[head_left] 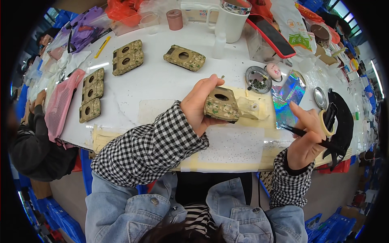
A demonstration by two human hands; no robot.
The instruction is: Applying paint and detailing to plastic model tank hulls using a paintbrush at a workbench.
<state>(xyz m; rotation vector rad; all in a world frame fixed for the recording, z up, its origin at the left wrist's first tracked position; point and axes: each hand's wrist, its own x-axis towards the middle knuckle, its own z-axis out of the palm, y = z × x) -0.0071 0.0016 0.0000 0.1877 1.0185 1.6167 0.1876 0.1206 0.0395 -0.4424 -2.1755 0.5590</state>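
Observation:
My left hand (197,102) grips a camouflage-patterned toy tank hull (221,109) with a round hole in its top, held above the front middle of the table. To its right, my right hand (304,135) is closed on black tweezers (299,131), whose tips point left toward the hull but stay apart from it. A cream-coloured block (248,108) lies right beside the held hull. Farther back rest more camouflage hulls: a single one (190,60), a pair (128,57) and a row (91,91) at the left.
A round dish (247,77) with small dark green bits stands behind the shiny holographic sheet (280,106). At the back are a white mug (230,26), a red-edged phone (277,38) and a pink tin (175,21). A pink mesh bag (60,106) lies left, near another person's arm.

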